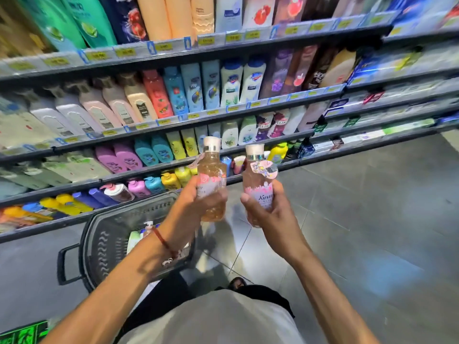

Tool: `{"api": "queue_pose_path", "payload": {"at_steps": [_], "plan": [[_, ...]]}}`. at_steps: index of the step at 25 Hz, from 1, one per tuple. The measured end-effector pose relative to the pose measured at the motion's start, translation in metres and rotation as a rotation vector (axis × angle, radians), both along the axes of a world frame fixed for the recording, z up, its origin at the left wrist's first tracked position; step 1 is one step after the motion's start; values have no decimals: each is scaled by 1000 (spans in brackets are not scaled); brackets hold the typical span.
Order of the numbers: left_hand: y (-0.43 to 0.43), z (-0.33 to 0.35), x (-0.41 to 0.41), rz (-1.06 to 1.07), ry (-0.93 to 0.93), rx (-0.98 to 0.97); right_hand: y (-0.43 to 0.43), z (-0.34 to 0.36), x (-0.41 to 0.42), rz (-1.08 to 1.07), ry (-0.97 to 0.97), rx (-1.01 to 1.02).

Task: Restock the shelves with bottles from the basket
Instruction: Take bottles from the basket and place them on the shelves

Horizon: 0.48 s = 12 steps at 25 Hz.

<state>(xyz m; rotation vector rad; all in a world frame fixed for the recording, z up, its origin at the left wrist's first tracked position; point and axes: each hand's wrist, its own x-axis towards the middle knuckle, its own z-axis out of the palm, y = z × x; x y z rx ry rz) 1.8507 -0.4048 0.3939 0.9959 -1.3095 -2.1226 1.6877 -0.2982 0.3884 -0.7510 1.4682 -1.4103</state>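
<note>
Bottles of amber liquid are held upright, well clear of the basket and in front of the shelves. The left bottle [212,184] is gripped round its body by the left hand [191,202], the right bottle [258,187] likewise by the right hand [263,212]; the two are kept just apart. A dark plastic basket [104,239] is set on the grey tiled floor [360,207] at near left, with more bottles inside. Stocked shelves [173,120] are ranged along the far side. A script word beginning "Kirsti" is seen on the right bottle's pink label. "Lux" is made out on the purple bottles [278,125]. The yellow price tags [206,40] are too blurred to be read.
</note>
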Motion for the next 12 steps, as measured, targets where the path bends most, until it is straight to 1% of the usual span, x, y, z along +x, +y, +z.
{"api": "queue_pose_path", "payload": {"at_steps": [2, 6, 12], "plan": [[-4, 16, -31, 39, -13, -19, -2, 10, -30, -31, 39, -40], [-30, 45, -86, 80, -7, -84, -24, 33, -83, -86, 43, -99], [-108, 89, -179, 3, 60, -185, -87, 87, -170, -186, 180, -213]]}}
